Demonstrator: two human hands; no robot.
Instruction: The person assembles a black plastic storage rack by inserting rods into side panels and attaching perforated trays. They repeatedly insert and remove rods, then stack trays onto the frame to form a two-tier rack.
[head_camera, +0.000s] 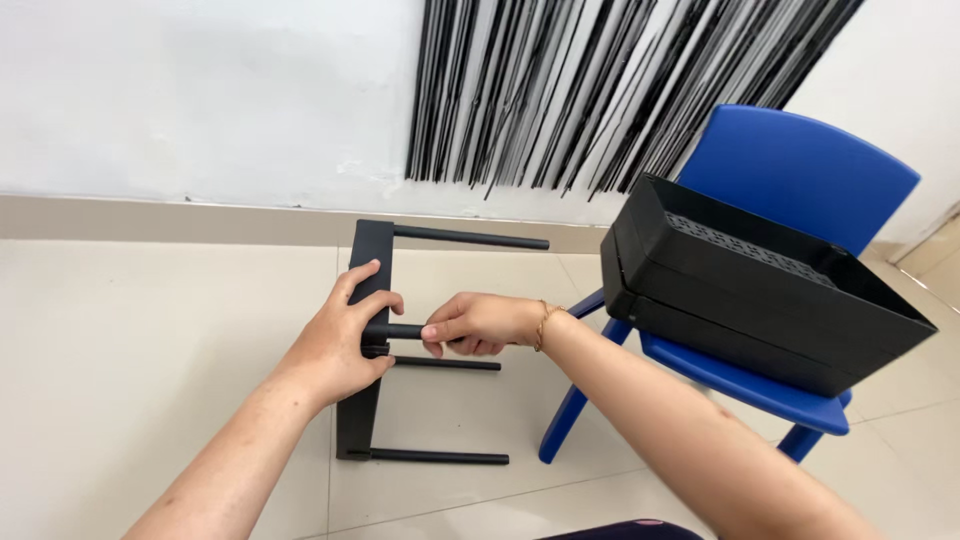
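A flat black panel (362, 405) stands on the tiled floor with black rods sticking out to the right. My left hand (345, 340) grips the panel's middle. My right hand (475, 322) is closed around a short black rod (400, 331) whose end meets the panel by my left thumb. One rod (470, 238) sits at the panel's top, another (450, 364) just below my hands, and a third (440, 457) at the bottom. A gold bracelet is on my right wrist.
A blue plastic chair (800, 170) stands to the right with stacked black trays (750, 290) lying tilted on its seat. Many thin black rods (600, 90) lean against the white wall behind. Beige floor tiles spread to the left.
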